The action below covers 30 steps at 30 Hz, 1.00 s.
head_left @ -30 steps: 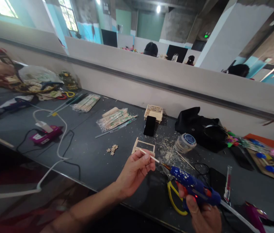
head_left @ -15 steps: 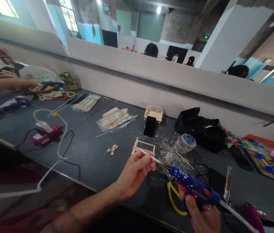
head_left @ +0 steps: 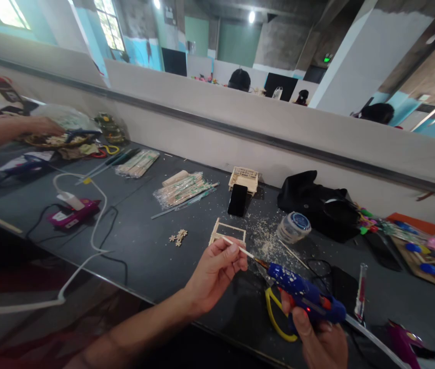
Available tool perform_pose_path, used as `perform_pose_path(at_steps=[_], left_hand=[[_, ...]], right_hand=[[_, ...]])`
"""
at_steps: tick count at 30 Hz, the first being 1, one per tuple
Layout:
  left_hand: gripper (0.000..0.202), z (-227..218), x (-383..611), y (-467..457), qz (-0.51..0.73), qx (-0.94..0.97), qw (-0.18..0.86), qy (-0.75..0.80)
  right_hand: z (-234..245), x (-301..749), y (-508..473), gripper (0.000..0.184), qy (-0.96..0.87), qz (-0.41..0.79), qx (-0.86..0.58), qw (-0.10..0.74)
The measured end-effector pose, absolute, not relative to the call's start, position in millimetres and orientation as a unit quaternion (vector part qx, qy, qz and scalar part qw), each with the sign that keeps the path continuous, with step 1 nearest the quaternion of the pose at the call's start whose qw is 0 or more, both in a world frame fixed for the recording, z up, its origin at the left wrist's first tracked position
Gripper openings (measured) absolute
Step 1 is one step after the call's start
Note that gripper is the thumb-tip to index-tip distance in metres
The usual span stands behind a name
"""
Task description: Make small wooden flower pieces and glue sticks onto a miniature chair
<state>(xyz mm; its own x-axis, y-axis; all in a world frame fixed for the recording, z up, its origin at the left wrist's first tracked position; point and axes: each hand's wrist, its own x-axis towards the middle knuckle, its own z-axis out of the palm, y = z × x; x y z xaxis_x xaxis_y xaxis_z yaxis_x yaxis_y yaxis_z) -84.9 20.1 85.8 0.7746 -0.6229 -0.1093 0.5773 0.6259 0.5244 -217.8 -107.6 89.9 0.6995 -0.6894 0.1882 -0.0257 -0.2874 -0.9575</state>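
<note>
My left hand [head_left: 213, 274] pinches a thin wooden stick [head_left: 243, 250] between thumb and fingers, held above the dark table [head_left: 144, 251]. My right hand [head_left: 323, 341] grips a blue glue gun [head_left: 304, 297] whose orange nozzle touches the stick's far tip. A small frame of wooden sticks [head_left: 227, 231] lies on the table just beyond my left hand, with sawdust scattered to its right.
A black phone [head_left: 237, 199] leans on a wooden lattice box [head_left: 244, 178]. Bags of sticks [head_left: 182, 188], a tape roll [head_left: 293, 226], a black bag [head_left: 319, 202], yellow scissors [head_left: 275, 318], a pink glue gun [head_left: 72, 214] with cords. Another person's arm [head_left: 5, 130] reaches in at far left.
My hands, the stick and the glue gun stay almost still. The other person's arm at far left has stretched further right towards the pile of craft things.
</note>
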Motion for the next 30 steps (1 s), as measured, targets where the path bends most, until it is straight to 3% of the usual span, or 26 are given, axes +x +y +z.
perform_pose_path(at_steps=[9,14,20,25,30], left_hand=[[0.023,92.4,-81.7,23.8,-0.317,0.294,0.900,-0.045],[0.019,102.3,-75.5,33.8,-0.254,0.426,0.861,-0.117],[0.002,115.6,-66.9,44.6,-0.029,0.622,0.738,-0.259],[0.014,118.5,-58.6,45.6,0.149,0.675,0.620,-0.371],[0.021,111.1,-57.0,43.7,0.247,0.715,0.520,-0.397]], right_hand=[[86.9,-217.8,-112.6,0.049,0.256,-0.313,-0.763,0.503],[93.9,-216.0,-116.1,0.050,0.264,-0.337,-0.782,0.452],[106.7,-212.9,-115.7,0.049,0.235,-0.347,-0.804,0.422],[106.8,-209.8,-110.5,0.049,0.212,-0.345,-0.811,0.423],[109.6,-205.1,-105.4,0.051,0.185,-0.320,-0.810,0.455]])
